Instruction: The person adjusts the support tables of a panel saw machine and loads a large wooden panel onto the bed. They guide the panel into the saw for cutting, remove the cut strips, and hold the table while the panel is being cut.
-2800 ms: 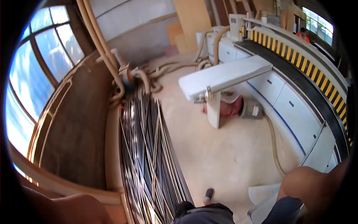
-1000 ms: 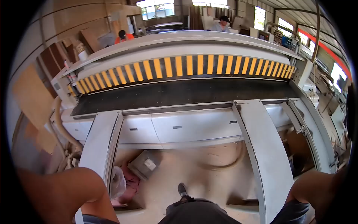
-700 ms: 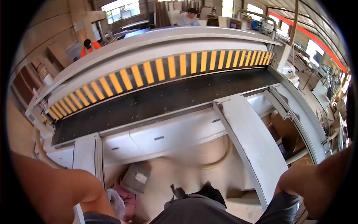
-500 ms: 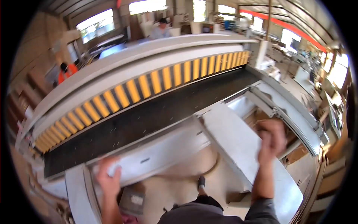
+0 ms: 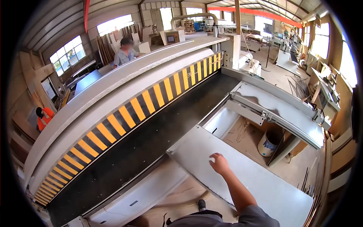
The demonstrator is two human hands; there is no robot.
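My right hand (image 5: pixel 219 164) is over the pale side table (image 5: pixel 257 178), near its left edge, with loosely bent fingers, a small gap by the thumb, and nothing in it. Whether it touches the surface is unclear. My left hand is out of view. The table joins the long black bed (image 5: pixel 132 159) of a large machine. Along that bed runs a guard with yellow and black stripes (image 5: pixel 138 108), below a wide grey beam (image 5: pixel 113 81).
A second pale table (image 5: pixel 276 106) with a metal rail extends at the right. Between the tables a white bucket (image 5: pixel 269 143) stands on the floor. Beyond the beam are a person in grey (image 5: pixel 124 55) and a person in orange (image 5: pixel 45 116). My foot (image 5: pixel 202 205) shows below.
The view has swung right along the machine. My hands came into view half a second ago; since then the left has left view and the right has come over the near side table.
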